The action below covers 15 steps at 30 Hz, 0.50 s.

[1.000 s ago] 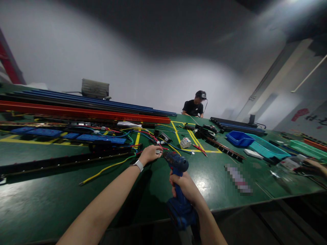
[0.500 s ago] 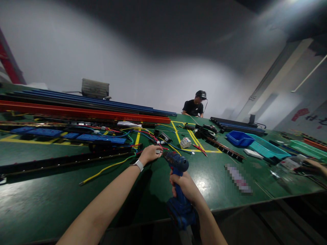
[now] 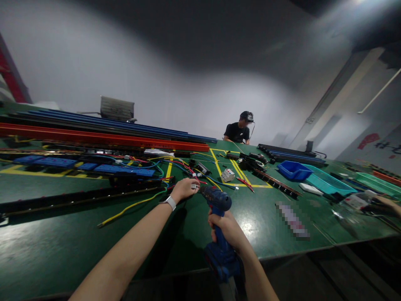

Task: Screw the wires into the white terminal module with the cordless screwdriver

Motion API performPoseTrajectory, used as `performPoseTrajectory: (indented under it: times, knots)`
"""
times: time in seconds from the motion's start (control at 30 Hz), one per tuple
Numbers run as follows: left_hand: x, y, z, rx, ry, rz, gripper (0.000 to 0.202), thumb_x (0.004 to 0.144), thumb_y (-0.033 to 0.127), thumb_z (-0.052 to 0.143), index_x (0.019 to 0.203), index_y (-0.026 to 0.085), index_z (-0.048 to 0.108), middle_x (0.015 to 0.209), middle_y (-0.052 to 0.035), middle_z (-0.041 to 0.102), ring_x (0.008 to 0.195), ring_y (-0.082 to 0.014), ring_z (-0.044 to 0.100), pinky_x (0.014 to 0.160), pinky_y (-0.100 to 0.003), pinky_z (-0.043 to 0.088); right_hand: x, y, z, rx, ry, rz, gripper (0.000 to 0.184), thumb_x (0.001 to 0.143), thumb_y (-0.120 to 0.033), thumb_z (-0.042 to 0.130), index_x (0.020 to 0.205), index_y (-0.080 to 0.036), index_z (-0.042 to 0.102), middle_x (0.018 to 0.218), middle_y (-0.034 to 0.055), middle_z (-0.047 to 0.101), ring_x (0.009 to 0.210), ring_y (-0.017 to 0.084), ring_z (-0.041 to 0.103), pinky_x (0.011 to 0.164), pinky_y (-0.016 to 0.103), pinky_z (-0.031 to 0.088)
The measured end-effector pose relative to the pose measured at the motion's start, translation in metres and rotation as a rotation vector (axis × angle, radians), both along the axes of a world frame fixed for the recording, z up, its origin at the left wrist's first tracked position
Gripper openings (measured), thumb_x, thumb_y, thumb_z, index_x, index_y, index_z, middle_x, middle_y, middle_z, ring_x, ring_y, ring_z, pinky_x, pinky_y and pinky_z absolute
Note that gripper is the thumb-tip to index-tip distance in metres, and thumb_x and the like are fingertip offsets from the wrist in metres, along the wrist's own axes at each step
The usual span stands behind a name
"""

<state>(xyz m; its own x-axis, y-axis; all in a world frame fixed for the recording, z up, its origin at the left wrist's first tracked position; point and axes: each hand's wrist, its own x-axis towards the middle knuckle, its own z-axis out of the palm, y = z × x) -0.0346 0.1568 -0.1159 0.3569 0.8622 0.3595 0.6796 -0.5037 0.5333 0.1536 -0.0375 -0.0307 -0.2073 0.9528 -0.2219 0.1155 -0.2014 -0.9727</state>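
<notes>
My right hand (image 3: pixel 228 229) is wrapped round the grip of a blue cordless drill (image 3: pixel 218 201), whose nose points left along the green table (image 3: pixel 62 246). My left hand (image 3: pixel 184 188), with a white band on the wrist, is closed in a pinch on a small pale part (image 3: pixel 194 187) held right at the drill's tip. A yellow wire (image 3: pixel 131 206) runs from under that hand toward the left. A long black rail (image 3: pixel 75 197) lies just behind it.
Red and blue rails (image 3: pixel 103 139) lie at the back left, blue blocks (image 3: pixel 125 170) and loose wires before them. A white breaker (image 3: pixel 227 175), blue bin (image 3: pixel 293 170) and teal tray (image 3: pixel 327 183) stand right. A person (image 3: pixel 239 129) sits at the far end; another hand (image 3: pixel 387 204) shows at far right.
</notes>
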Motion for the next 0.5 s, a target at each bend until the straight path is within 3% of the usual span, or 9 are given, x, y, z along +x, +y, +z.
performPoseTrajectory:
  times: [0.5]
  knots:
    - [-0.0001, 0.0016, -0.0002, -0.027, 0.012, -0.007, 0.031, 0.078, 0.039, 0.067, 0.107, 0.030, 0.076, 0.101, -0.0034, 0.077, 0.095, -0.0201, 0.069, 0.084, -0.026, 0.050, -0.0005, 0.0002, 0.0003, -0.010, -0.019, -0.015, 0.017, 0.071, -0.033, 0.061, 0.077, -0.020, 0.051, 0.061, -0.0046, 0.055, 0.041, 0.011, 0.054, 0.043, 0.023, 0.036]
